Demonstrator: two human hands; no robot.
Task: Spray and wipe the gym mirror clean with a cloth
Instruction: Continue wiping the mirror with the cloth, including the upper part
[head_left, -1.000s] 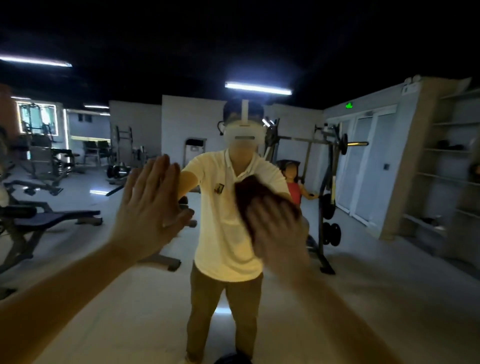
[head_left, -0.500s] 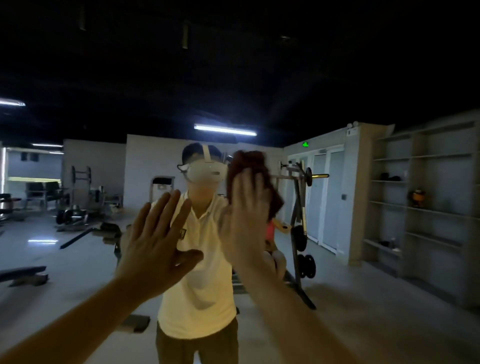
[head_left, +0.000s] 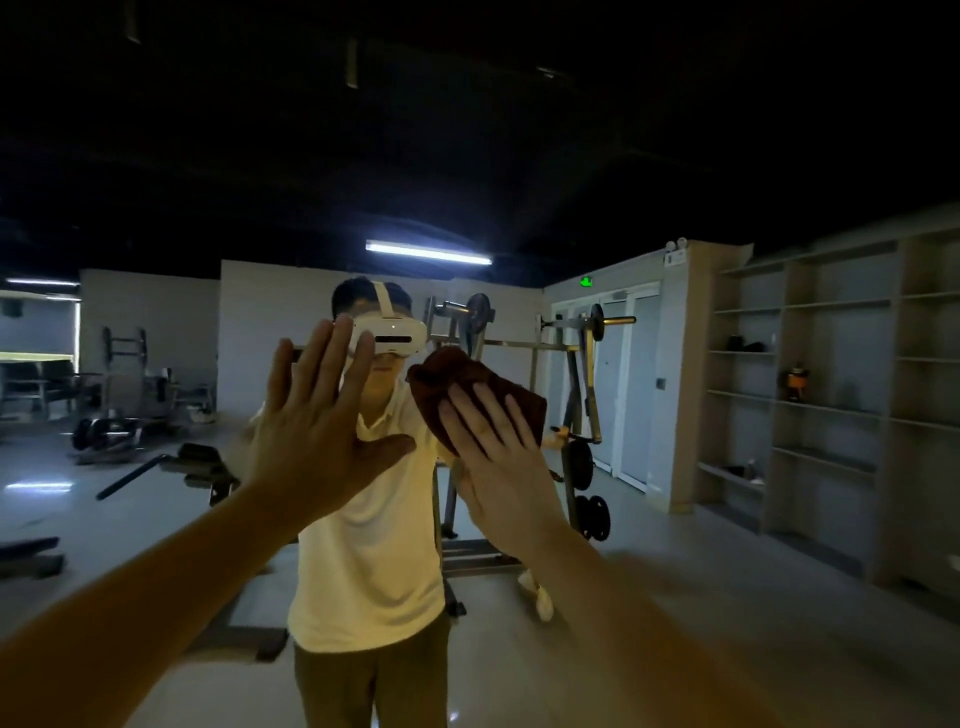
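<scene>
so the big wall mirror (head_left: 691, 613) fills pretty much the whole view and everything in it is reflection; the left hand (head_left: 317, 431) sits around 8 o'clock from centre, flat with its fingers straight and a bit fanned, palm towards the glass, though you can't really tell if it's touching; the right hand (head_left: 498, 457) is at 6 o'clock, fingers straight too, pressing a dark reddish-brown rumpled cloth (head_left: 465, 376) onto the mirror; the cloth pokes out at 11 o'clock of that hand, right about dead centre, and its lower part is hidden under the fingers; the left fingers cover one side of the reflected white headset (head_left: 397, 335), and both hands block parts of the pale cream polo shirt (head_left: 369, 561); the right forearm is smeared with blur near 5 o'clock and both arms are cut off by the bottom edge; the top half is just black ceiling apart from a white tube light (head_left: 428, 253) at 12 o'clock; a barbell rack with plates (head_left: 576, 374) is partly behind the cloth; open wooden shelves (head_left: 831, 395) at 3 o'clock hold a small orange thing (head_left: 796, 378), too tiny to identify
</scene>
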